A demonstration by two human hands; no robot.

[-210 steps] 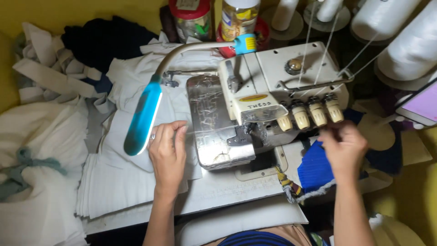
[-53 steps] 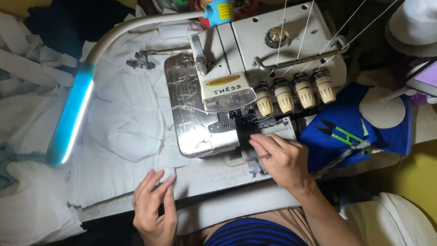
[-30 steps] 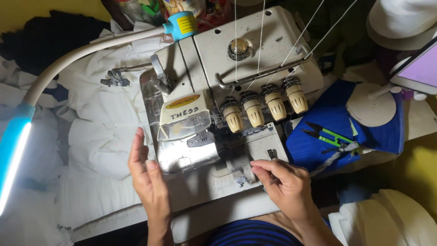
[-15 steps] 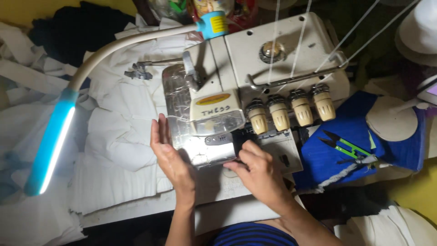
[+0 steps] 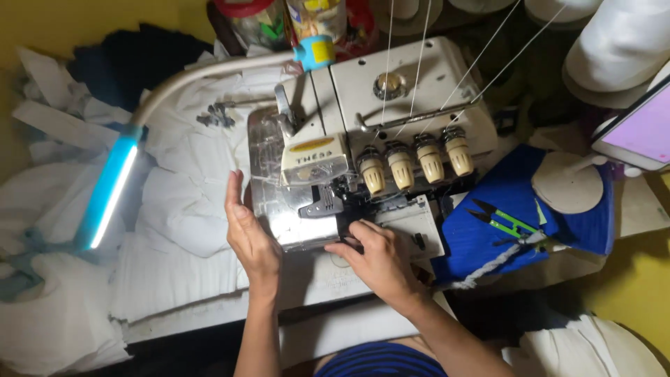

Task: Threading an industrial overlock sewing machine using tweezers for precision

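Overlock sewing machine point(image 5: 363, 160) sits centre frame, long axis left to right. Right hand point(image 5: 377, 258) nearer, fingertips curled on the dark part at its lower front; no grasp visible. Left hand point(image 5: 248, 234) open, flat against the shiny left plate

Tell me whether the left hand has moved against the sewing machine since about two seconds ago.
Yes. The left hand lay low on the table edge, below the sewing machine; now it stands upright against the left side of the machine's shiny metal plate.
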